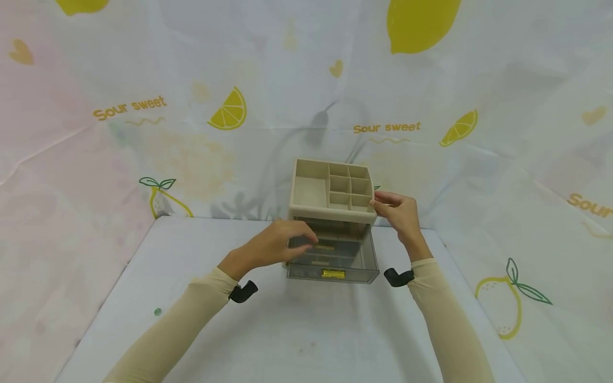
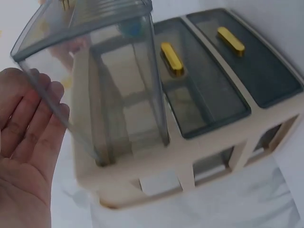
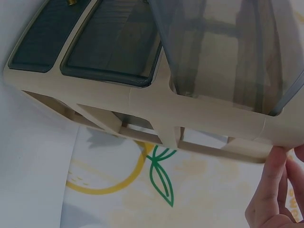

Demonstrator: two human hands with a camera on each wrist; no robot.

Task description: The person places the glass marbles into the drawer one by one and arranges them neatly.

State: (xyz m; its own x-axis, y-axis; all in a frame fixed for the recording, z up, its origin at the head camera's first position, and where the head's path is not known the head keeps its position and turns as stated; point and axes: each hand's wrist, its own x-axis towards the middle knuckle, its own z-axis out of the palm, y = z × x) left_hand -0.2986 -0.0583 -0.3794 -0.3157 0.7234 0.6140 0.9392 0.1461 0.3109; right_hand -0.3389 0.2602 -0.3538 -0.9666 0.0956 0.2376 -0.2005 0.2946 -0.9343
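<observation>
A beige desktop drawer organizer (image 1: 311, 192) with a compartmented top stands near the back of the table. Its uppermost clear grey drawer (image 1: 356, 275), fitted with a gold handle (image 1: 333, 274), is pulled far out toward me. Two more smoky drawers, including the middle drawer (image 2: 202, 104), sit closed in the left wrist view. My left hand (image 1: 275, 242) is at the drawer's left side, its fingers (image 2: 40, 118) extended beside the clear wall; whether they touch it I cannot tell. At the upper right edge, my right hand (image 1: 399, 213) grips the organizer's frame between thumb and fingers.
White cloth covers the table (image 1: 306, 335), and a small green round spot (image 1: 157, 312) shows at its left. Behind and to both sides hang lemon-printed sheets (image 1: 287, 106). A black wrist mount (image 1: 244, 291) juts from the left sleeve, another (image 1: 398, 277) from the right.
</observation>
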